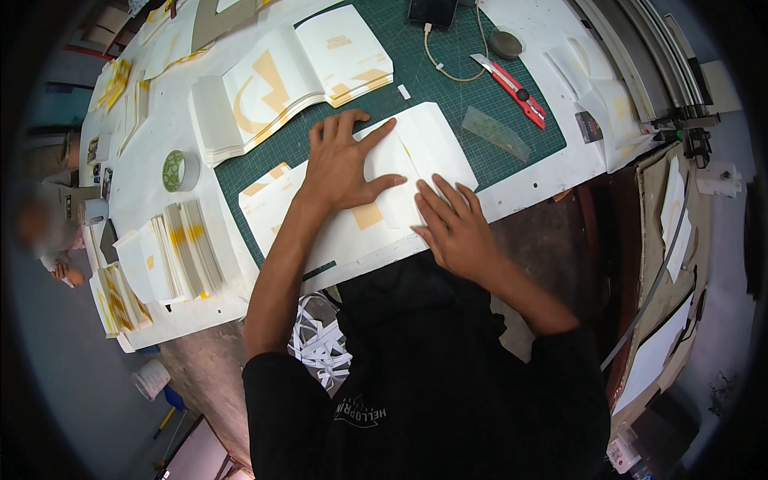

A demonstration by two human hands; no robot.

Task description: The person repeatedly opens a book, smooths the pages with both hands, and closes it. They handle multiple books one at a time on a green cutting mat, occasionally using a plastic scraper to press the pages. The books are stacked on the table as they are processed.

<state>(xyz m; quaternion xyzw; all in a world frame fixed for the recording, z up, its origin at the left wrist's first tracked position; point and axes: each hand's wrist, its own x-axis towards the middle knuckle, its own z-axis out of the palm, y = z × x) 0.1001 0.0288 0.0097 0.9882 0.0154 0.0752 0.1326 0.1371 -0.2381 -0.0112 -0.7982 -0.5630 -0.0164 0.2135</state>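
Observation:
A white printed paper sheet [436, 144] with pale yellow shapes lies across the front of the green cutting mat [532, 152], one part folded over with a seam near its middle. My left hand [348, 164] rests flat on it, thumb and fingers spread. To the right of that seam, my right hand [454, 224] lies on the sheet near the table's front edge, fingers stretched out. Neither hand grips anything. Behind my left hand is a stack of similar creased sheets [276, 88], partly unfolded. Part of the sheet's print is hidden under my hands.
On the mat lie a red utility knife [512, 88], a clear ruler [496, 134] and a cable [440, 68]. A tape roll [181, 170] and folded paper bundles [180, 252] stand on the left. Paper strips [320, 340] fill a container below; another person [60, 224] is far left.

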